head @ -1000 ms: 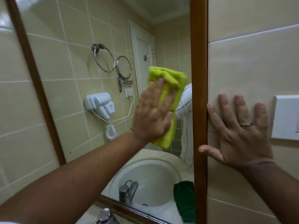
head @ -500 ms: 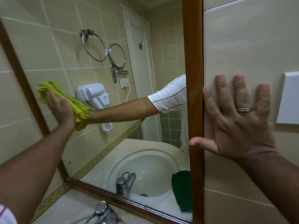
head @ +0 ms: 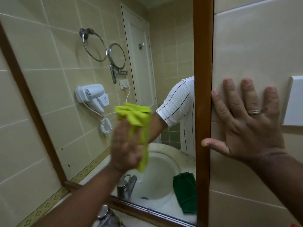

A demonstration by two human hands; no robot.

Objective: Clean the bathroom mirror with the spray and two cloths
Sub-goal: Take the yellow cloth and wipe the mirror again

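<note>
The wood-framed bathroom mirror (head: 167,46) fills the left and middle of the head view. My left hand (head: 126,146) presses a yellow-green cloth (head: 136,118) flat against the glass near its lower middle; hand and cloth are motion-blurred. My right hand (head: 249,122), wearing a ring, lies open and flat on the beige wall tile just right of the mirror's frame (head: 203,112), thumb touching the frame. A dark green cloth (head: 185,192) shows as a reflection beside the basin. No spray bottle is in view.
A chrome tap top (head: 105,213) sits at the bottom edge below the mirror. A white wall plate (head: 295,102) is mounted right of my right hand. Reflected in the glass are a hair dryer (head: 91,95), a towel ring, a round shaving mirror, a door and the sink.
My left hand has swept the yellow-green cloth from the mirror's left edge back toward the lower middle; a second ago it was near the right side. My right hand stays on the tile.
</note>
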